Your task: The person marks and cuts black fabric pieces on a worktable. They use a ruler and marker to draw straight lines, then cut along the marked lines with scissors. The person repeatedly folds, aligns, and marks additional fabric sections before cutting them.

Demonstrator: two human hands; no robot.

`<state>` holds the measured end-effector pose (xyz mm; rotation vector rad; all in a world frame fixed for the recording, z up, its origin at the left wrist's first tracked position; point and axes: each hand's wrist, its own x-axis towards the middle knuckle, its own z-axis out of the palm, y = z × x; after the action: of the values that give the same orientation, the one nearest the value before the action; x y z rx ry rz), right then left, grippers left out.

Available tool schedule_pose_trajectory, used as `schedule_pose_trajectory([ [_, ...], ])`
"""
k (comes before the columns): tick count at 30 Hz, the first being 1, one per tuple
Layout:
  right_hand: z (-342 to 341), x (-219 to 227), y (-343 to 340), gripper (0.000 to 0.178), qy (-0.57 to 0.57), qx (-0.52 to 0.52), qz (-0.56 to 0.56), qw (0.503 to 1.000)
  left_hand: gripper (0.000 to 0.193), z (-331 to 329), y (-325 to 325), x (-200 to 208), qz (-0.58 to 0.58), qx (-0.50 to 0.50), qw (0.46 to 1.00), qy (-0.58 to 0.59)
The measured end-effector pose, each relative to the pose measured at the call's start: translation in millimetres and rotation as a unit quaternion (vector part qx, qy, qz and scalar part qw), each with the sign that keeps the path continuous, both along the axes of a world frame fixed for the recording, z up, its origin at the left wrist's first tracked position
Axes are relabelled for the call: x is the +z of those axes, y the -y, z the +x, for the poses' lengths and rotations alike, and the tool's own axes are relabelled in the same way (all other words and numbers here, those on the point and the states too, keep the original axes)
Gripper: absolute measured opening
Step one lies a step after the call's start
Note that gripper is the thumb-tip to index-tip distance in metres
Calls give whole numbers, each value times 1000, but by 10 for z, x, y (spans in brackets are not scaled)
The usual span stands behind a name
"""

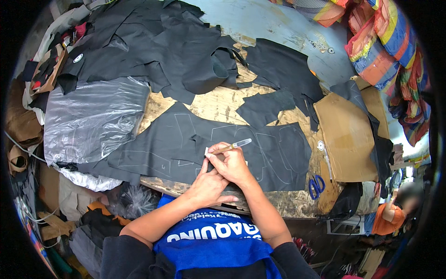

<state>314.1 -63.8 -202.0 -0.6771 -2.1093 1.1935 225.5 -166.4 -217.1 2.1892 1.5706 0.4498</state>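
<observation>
Table point(218, 104): black fabric sheet point(158, 146) spread left-right along near edge, pale outlines on it. Right hand point(230, 162) fingers clamped on pen point(234, 146), long axis running right-far, tip on fabric. Left hand point(206, 186) just nearer, fingers pressed flat.

Black cloth point(186, 139): matt, smooth, pale marked lines. Table point(218, 104): rough, worn wood. Bag point(88, 121): glossy, crinkled clear plastic. Cardboard point(346, 137): matt brown. Pen point(232, 146): shiny plastic. Scissors point(316, 185): glossy blue plastic handles.
</observation>
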Motion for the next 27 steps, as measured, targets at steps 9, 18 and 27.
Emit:
schedule_pose_trajectory([
  [9,-176,23,-28,8,21,-80,5,997,72,11,-7,-2,18,10,999,24],
  [18,406,122,25,9,75,-206,36,975,77,29,-52,94,42,8,997,-68],
  [27,707,-90,149,9,-4,-336,-69,939,69,-66,-325,466,-64,-48,992,-92],
])
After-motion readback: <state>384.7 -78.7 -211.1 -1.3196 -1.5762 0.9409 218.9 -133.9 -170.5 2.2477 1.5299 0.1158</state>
